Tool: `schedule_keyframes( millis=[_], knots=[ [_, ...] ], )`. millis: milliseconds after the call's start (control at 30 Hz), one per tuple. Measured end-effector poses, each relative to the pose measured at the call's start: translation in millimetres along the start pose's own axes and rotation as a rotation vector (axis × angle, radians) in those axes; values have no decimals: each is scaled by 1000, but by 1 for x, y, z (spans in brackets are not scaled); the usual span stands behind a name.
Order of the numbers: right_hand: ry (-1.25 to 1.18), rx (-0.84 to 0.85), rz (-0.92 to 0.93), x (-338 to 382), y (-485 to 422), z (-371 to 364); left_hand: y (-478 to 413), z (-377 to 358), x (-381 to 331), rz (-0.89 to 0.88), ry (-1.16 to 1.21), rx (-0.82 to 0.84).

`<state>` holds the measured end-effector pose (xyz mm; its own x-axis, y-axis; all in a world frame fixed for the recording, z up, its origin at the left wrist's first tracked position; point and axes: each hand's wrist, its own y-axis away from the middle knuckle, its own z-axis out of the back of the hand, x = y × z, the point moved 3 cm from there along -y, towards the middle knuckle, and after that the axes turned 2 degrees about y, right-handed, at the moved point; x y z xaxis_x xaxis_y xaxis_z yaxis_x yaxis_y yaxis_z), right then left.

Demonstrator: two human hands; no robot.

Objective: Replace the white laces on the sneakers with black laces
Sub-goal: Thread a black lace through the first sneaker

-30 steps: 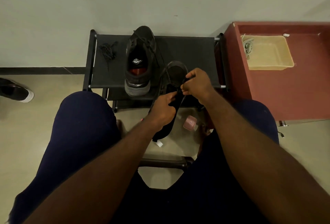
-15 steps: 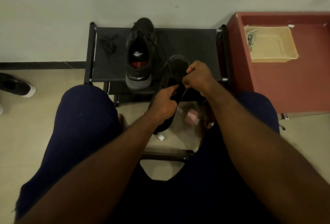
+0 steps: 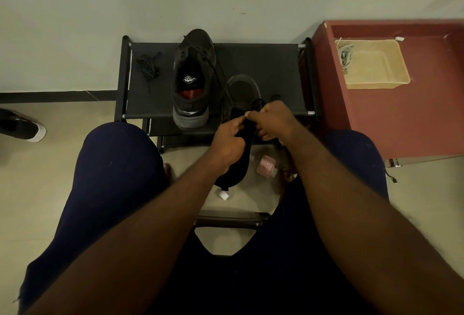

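Both hands, left hand (image 3: 227,139) and right hand (image 3: 272,120), grip the held sneaker (image 3: 242,103); fingers curled.

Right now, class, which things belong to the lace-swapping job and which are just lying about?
Job: held sneaker, gripped by left hand and right hand; rack sneaker; black lace.
Lying about: pink box; floor shoe.

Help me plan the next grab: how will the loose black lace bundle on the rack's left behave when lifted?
Likely floppy: the black lace bundle lies in a slack tangle with an end trailing, so it should droop. Probably light, being thin cord. Unlikely to roll on the flat rack.
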<state>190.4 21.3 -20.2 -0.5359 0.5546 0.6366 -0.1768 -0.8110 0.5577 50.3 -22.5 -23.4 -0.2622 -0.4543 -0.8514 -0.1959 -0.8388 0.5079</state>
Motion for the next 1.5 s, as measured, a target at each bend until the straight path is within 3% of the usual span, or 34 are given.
schedule_keyframes(
  millis=[300,533,867,967,1100,1200,1500],
  knots=[
    [90,32,137,1,7,-6,0,3,2,67,36,8],
    [214,-45,225,-5,5,-13,-3,2,-15,28,-38,-82],
    [178,-166,148,-11,-3,-11,-24,3,-39,131,254,-155],
    [121,-220,160,-9,-10,-9,-35,15,-44,54,86,-167],
    [76,-260,147,-7,-18,-5,-46,30,-52,-213,-555,-353],
    [98,-244,154,-6,-19,-6,-51,21,-45,-281,-802,-273],
    [98,-238,150,-11,-29,-5,-56,7,-42,-307,-1028,-265]
  ],
)
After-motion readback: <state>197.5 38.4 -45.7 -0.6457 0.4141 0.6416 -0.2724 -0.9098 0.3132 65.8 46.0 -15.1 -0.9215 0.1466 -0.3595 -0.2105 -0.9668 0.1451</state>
